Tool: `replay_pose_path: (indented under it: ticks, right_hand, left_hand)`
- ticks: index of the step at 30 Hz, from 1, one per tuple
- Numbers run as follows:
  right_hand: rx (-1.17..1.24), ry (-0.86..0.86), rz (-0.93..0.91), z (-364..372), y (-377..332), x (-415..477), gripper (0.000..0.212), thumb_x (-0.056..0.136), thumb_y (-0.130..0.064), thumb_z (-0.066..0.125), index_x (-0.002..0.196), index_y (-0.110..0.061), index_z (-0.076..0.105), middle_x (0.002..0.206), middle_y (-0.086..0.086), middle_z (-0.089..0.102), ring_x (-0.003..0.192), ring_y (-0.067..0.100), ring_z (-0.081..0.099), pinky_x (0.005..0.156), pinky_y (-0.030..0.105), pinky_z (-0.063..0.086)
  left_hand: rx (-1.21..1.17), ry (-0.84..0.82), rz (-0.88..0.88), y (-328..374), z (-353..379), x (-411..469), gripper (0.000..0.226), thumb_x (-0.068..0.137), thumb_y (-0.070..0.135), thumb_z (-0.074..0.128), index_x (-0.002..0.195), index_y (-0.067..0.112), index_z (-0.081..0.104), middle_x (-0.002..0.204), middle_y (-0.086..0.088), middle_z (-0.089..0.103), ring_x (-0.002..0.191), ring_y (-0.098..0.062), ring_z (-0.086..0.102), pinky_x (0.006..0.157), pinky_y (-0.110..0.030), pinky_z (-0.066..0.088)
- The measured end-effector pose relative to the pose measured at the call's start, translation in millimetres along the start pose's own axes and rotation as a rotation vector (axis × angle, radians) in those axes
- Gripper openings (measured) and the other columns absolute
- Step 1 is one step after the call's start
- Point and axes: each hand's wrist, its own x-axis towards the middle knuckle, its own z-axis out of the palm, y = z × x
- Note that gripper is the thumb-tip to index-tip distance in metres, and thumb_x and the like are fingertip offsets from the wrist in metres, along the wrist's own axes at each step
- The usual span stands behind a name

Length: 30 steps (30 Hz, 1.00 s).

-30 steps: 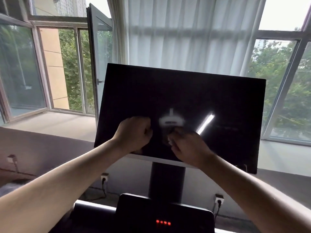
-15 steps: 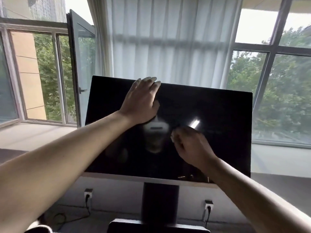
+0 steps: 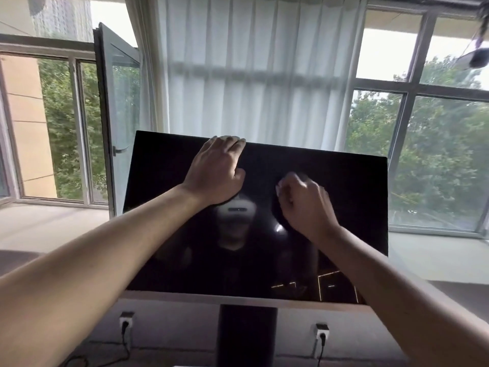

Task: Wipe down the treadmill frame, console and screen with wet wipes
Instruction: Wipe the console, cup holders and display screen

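The treadmill's large black screen (image 3: pixel 344 207) fills the middle of the view, tilted back on a dark post (image 3: pixel 247 335). My left hand (image 3: pixel 215 173) lies on the upper part of the glass, its fingers curled over the screen's top edge. My right hand (image 3: pixel 307 202) is bunched against the glass right of centre, and a small bit of white wet wipe (image 3: pixel 280 188) shows at its fingertips. Most of the wipe is hidden inside the fist. The console below is out of view.
A white curtain (image 3: pixel 251 75) hangs behind the screen, with an open window sash (image 3: pixel 116 115) to the left and fixed windows to the right. Two wall sockets (image 3: pixel 126 323) with plugged cables sit low on the wall either side of the post.
The view has tilted up and the console has dropped out of sight. My left hand rose from beside the right hand to the screen's top edge. My right hand moved up the glass.
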Motion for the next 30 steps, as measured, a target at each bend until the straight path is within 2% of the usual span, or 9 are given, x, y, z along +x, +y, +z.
replay_pose_path:
  ticks: [3, 7, 9, 13, 16, 19, 22, 28, 30]
  right_hand:
    - [0.097, 0.124, 0.030, 7.5, -17.4, 25.0, 0.012, 0.097, -0.018, 0.059, 0.088, -0.010, 0.057, 0.087, 0.008, 0.066, 0.070, 0.032, 0.064, 0.059, 0.031, 0.046]
    - [0.125, -0.171, -0.190, 19.7, -45.8, -12.9, 0.007, 0.092, -0.020, 0.053, 0.090, -0.015, 0.058, 0.090, 0.004, 0.064, 0.075, 0.029, 0.064, 0.061, 0.037, 0.051]
    - [0.083, -0.218, -0.259, 13.1, -34.5, -23.0, 0.005, 0.089, -0.023, 0.052, 0.086, -0.018, 0.053, 0.085, 0.003, 0.063, 0.071, 0.029, 0.063, 0.058, 0.038, 0.051]
    - [0.011, 0.063, -0.031, -0.2, -1.9, 22.7, 0.015, 0.096, -0.020, 0.058, 0.085, -0.014, 0.050, 0.077, 0.007, 0.061, 0.062, 0.035, 0.061, 0.054, 0.034, 0.045]
    - [0.044, 0.139, 0.021, 6.3, -12.3, 47.6, 0.013, 0.099, -0.018, 0.056, 0.091, -0.008, 0.054, 0.082, 0.010, 0.064, 0.065, 0.033, 0.062, 0.058, 0.035, 0.045]
    - [0.108, 0.011, -0.121, 19.6, -38.1, 28.2, 0.012, 0.098, -0.020, 0.054, 0.090, -0.011, 0.055, 0.085, 0.006, 0.064, 0.069, 0.029, 0.062, 0.057, 0.034, 0.044]
    - [0.008, -0.122, -0.267, 15.6, -28.9, 7.7, 0.009, 0.095, -0.023, 0.057, 0.089, -0.016, 0.055, 0.085, 0.004, 0.063, 0.073, 0.031, 0.063, 0.058, 0.035, 0.044]
    - [-0.083, 0.154, 0.067, 5.5, -2.3, 66.4, 0.017, 0.102, -0.021, 0.050, 0.096, -0.006, 0.053, 0.082, 0.013, 0.064, 0.067, 0.037, 0.064, 0.059, 0.035, 0.044]
    - [-0.045, 0.162, 0.055, 15.5, -22.0, 77.9, 0.016, 0.102, -0.020, 0.051, 0.097, -0.005, 0.054, 0.084, 0.013, 0.064, 0.068, 0.036, 0.064, 0.059, 0.034, 0.041]
  left_hand:
    - [-0.003, 0.011, -0.006, 0.5, 0.6, 0.6, 0.067, 0.088, 0.019, 0.051, 0.153, 0.005, 0.043, 0.155, -0.011, 0.047, 0.146, -0.026, 0.036, 0.126, -0.037, 0.017]
    - [-0.022, 0.015, -0.016, 0.0, -2.5, 0.7, 0.066, 0.091, 0.015, 0.052, 0.155, 0.008, 0.041, 0.158, -0.007, 0.044, 0.147, -0.023, 0.034, 0.124, -0.031, 0.012]
    - [-0.032, 0.010, -0.019, -0.7, -3.9, 1.4, 0.066, 0.092, 0.016, 0.052, 0.156, 0.010, 0.040, 0.159, -0.005, 0.041, 0.148, -0.021, 0.031, 0.124, -0.029, 0.011]
    - [-0.046, -0.004, -0.026, -1.5, -4.3, 2.3, 0.066, 0.092, 0.016, 0.052, 0.157, 0.011, 0.039, 0.160, -0.003, 0.041, 0.149, -0.019, 0.030, 0.125, -0.030, 0.011]
    - [-0.044, 0.001, -0.027, -0.8, -3.7, 2.1, 0.066, 0.091, 0.014, 0.052, 0.156, 0.010, 0.039, 0.159, -0.004, 0.042, 0.148, -0.020, 0.031, 0.125, -0.029, 0.011]
    - [-0.035, -0.006, -0.022, -1.2, -3.8, 1.8, 0.066, 0.091, 0.014, 0.052, 0.156, 0.010, 0.040, 0.159, -0.003, 0.042, 0.148, -0.020, 0.032, 0.125, -0.030, 0.012]
    - [-0.039, -0.020, -0.018, -2.4, -5.4, 2.1, 0.066, 0.091, 0.015, 0.051, 0.156, 0.012, 0.040, 0.159, -0.001, 0.042, 0.148, -0.019, 0.031, 0.125, -0.030, 0.013]
    - [-0.043, -0.018, -0.028, -0.6, -6.0, 1.0, 0.067, 0.091, 0.014, 0.051, 0.157, 0.011, 0.039, 0.160, -0.002, 0.041, 0.149, -0.018, 0.029, 0.124, -0.027, 0.008]
    - [-0.036, -0.024, -0.031, -0.5, -4.6, 1.2, 0.068, 0.090, 0.015, 0.050, 0.157, 0.011, 0.039, 0.160, -0.002, 0.041, 0.149, -0.018, 0.029, 0.124, -0.027, 0.009]
